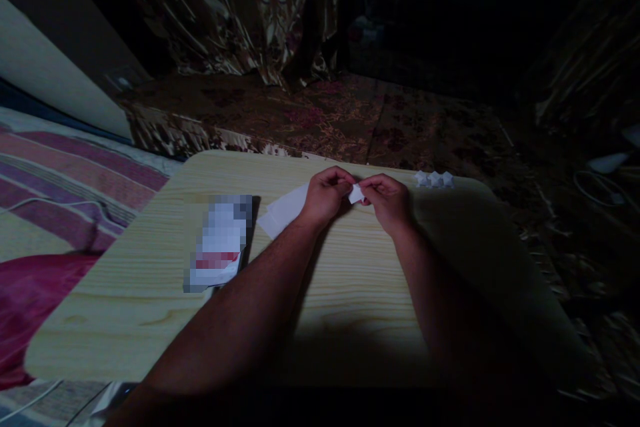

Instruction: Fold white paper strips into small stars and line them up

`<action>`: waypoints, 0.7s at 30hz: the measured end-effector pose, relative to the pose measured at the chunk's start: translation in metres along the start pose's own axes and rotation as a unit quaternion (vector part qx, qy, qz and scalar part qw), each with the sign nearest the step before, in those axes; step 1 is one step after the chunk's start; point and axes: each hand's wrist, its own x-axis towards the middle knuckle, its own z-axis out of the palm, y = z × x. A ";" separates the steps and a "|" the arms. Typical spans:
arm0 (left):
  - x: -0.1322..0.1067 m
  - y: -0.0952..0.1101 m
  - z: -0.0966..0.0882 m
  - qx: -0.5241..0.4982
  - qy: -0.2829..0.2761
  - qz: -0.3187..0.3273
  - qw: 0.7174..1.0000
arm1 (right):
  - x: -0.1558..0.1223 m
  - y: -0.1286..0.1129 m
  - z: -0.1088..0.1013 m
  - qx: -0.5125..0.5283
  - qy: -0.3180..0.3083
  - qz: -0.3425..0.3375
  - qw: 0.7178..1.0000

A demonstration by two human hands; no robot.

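Both my hands meet over the far middle of a light wooden table [350, 293]. My left hand [326, 195] and my right hand [389, 199] are closed in a pinch on a small white piece of paper [356, 193] held between their fingertips. A white paper strip [284, 211] lies flat on the table just left of my left hand, partly hidden by it. Three small white folded paper shapes [434, 179] sit in a row near the table's far edge, right of my right hand.
A blurred rectangular object [220, 243] lies on the table's left part. A striped pink blanket [55, 187] with a white cable [55, 203] is at the left. A dark patterned cloth [350, 113] and curtain [225, 13] lie beyond the table. The right side is very dark.
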 end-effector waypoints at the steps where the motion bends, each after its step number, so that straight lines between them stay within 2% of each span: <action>1: 0.000 0.000 0.000 0.002 0.003 -0.002 1.000 | 0.000 0.000 0.000 0.003 -0.001 -0.003 1.000; 5: -0.002 0.003 0.001 -0.001 0.012 -0.011 1.000 | 0.000 0.001 -0.001 0.003 -0.004 -0.007 1.000; 11: -0.006 0.008 0.006 -0.016 -0.022 -0.020 0.999 | 0.000 0.000 0.000 -0.030 0.012 -0.002 0.999; 16: -0.004 0.003 0.006 -0.017 -0.010 -0.011 1.000 | 0.000 0.002 0.002 0.000 0.008 -0.005 1.000; 21: -0.001 -0.001 0.003 -0.008 0.007 -0.006 1.000 | 0.001 -0.002 0.002 0.025 0.007 0.027 0.999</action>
